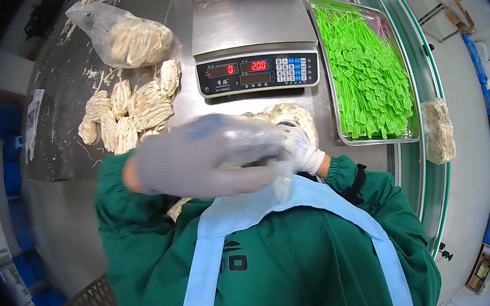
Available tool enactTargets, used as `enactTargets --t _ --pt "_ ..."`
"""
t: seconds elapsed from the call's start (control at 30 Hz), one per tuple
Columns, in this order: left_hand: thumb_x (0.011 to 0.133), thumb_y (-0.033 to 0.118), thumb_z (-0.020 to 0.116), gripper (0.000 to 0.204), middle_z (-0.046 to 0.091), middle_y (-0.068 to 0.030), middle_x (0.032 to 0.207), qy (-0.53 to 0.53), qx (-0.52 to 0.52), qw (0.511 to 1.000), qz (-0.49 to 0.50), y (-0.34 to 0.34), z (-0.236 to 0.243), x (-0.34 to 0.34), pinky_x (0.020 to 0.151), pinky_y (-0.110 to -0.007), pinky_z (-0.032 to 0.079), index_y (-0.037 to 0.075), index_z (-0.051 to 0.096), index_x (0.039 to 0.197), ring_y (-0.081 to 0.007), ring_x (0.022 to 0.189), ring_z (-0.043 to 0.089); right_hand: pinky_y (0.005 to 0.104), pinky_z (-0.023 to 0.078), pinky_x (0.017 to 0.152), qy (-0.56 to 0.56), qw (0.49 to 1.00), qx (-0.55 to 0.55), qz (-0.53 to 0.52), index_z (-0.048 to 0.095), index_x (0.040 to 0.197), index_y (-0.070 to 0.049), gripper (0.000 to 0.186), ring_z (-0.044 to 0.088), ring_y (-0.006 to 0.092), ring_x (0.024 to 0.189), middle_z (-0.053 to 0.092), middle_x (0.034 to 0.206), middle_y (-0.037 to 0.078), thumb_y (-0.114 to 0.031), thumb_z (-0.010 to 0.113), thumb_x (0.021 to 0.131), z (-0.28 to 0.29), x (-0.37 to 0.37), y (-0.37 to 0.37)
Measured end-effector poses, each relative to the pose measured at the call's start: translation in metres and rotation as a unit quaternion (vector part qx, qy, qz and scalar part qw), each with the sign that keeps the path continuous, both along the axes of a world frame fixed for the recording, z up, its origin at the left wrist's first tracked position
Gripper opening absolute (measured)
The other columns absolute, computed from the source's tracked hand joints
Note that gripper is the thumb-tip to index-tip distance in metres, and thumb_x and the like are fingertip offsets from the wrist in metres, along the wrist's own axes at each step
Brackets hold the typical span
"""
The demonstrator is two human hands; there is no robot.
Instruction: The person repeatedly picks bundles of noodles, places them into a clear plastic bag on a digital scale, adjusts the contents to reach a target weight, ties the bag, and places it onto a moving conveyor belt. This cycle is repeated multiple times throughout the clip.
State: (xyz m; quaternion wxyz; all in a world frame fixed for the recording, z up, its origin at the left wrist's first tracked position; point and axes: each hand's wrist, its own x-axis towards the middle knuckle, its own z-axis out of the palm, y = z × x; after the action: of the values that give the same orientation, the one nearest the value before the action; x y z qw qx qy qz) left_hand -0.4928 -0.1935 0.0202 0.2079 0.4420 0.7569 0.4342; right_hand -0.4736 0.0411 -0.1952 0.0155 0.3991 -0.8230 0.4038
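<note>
My left hand [197,158], in a grey knit glove, is blurred by motion in front of my chest. Its fingers and thumb close round the gathered clear film of a plastic bag [284,180]. Just right of it, my right hand [303,151], in a white glove, curls against the same bag, its fingertips partly hidden. Pale, noodle-like strands fill the bag's far part [292,114], which lies on the steel table below the scale. A small green spot shows on it. Most of the bag is behind my left hand.
A digital scale [257,73] with red lit digits stands beyond my hands. Loose noodle bundles [131,108] and an open bag of noodles [138,41] lie left. A steel tray [346,140] of green plastic ties [366,73] is right, with a filled bag [438,131] beside it.
</note>
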Motion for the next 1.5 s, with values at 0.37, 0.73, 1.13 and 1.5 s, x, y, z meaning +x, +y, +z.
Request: enactTargets --t 0.37,0.73,1.13,1.5 --pt "0.063 0.041 0.083 0.109 0.030 -0.0251 0.147 0.063 -0.191 0.950 0.237 -0.047 -0.137 0.014 0.112 -0.041 0.027 0.001 0.026 0.147 -0.0382 0.136 0.031 0.0301 0.050 0.086 -0.227 0.954 -0.149 -0.126 0.060 0.114 -0.001 0.032 0.064 0.0167 0.095 0.068 0.105 0.008 -0.009 0.070 0.085 -0.016 -0.004 0.007" --pt "0.071 0.019 0.073 0.031 0.061 -0.0147 0.096 0.004 0.025 0.969 0.246 0.024 -0.162 0.016 0.082 -0.039 0.047 0.004 0.064 0.096 -0.0316 0.093 0.059 0.0428 0.044 0.084 -0.084 0.994 0.066 -0.019 0.055 0.116 -0.006 0.061 0.055 0.0337 0.098 0.057 0.106 0.016 -0.038 0.077 0.069 0.032 -0.024 -0.017" --pt "0.069 0.049 0.074 0.093 0.039 -0.0197 0.139 0.061 -0.246 0.931 0.263 -0.010 -0.188 0.019 0.109 -0.043 0.025 -0.001 0.037 0.138 -0.0341 0.131 0.035 0.0430 0.048 0.075 0.025 0.996 0.075 0.037 0.060 0.106 -0.007 0.047 0.060 0.0306 0.091 0.061 0.097 0.012 -0.030 0.074 0.067 0.025 -0.032 -0.046" --pt "0.078 0.031 0.068 0.070 0.047 -0.0159 0.124 -0.011 -0.052 0.957 0.284 0.006 -0.197 0.027 0.095 -0.039 0.036 0.001 0.040 0.136 -0.0291 0.113 0.045 0.0391 0.046 0.069 0.192 0.971 0.023 0.142 0.061 0.105 -0.015 0.059 0.060 0.0253 0.084 0.059 0.090 0.005 -0.035 0.075 0.052 0.143 -0.036 -0.078"
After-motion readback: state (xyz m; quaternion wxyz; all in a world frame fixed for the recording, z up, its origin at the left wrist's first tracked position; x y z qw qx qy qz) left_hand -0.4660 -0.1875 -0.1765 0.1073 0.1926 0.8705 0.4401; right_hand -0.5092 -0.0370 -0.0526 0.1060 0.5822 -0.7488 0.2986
